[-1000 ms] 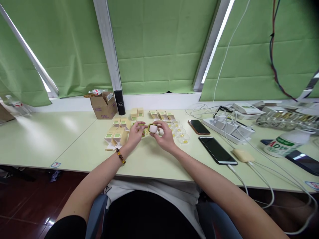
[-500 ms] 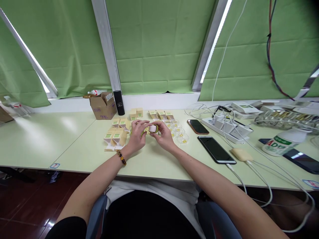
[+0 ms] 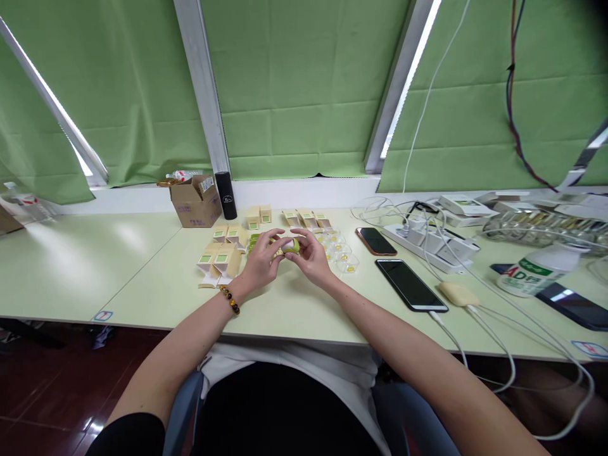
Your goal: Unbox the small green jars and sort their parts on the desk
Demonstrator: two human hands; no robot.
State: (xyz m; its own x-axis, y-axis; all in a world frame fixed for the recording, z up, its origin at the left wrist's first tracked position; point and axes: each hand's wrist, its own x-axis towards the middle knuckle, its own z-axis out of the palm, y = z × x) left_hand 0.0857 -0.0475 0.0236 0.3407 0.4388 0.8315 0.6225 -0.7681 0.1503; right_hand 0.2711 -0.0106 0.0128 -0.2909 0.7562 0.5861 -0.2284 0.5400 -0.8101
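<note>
Between my two hands is a small green-and-white container (image 3: 291, 246), gripped by the fingertips just above the table. My left hand (image 3: 260, 263), a beaded bracelet at its wrist, closes its fingers on the container's left side. From the other side, my right hand (image 3: 312, 259) pinches it between thumb and fingers. Cream cardboard boxes (image 3: 224, 261) with green square labels and open flaps stand left of my left hand. Just right of my right hand lies a clear plastic tray (image 3: 348, 263) with yellow spots in its cups. Small green items (image 3: 255, 239) show partly behind my left hand.
More cream boxes (image 3: 308, 220) stand behind my hands. A brown carton (image 3: 196, 204) and a black cylinder (image 3: 226, 196) are at the back left. To the right lie two phones, a black one (image 3: 411, 285) among them, a power strip (image 3: 430, 247), cables and a white bottle (image 3: 541, 270).
The container has turned in my fingers: its white face showed broadly before, and now more of its green side shows. Both hands stay in about the same place.
</note>
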